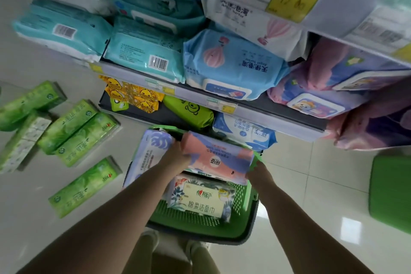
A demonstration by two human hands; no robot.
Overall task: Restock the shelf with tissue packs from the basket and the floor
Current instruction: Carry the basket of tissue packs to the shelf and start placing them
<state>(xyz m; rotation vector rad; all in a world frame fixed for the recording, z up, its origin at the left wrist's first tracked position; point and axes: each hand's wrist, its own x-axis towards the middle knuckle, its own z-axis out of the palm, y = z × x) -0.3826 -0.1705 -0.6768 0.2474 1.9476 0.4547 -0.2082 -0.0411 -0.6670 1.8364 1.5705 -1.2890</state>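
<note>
Tissue packs are far from all shelved: both hands clasp a pink-and-blue pack point(219, 158) over the green basket point(200, 222), left hand point(180, 155) and right hand point(259, 172) gripping its ends. Under them a leaf-print pack point(201, 198) remains; left of them, green packs point(75, 133) lie on the floor; beyond, the shelf point(222, 104) has gaps.

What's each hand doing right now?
Left hand: closed on the pink-and-blue soft tissue pack.
Right hand: gripping the same pack's other end.
</note>
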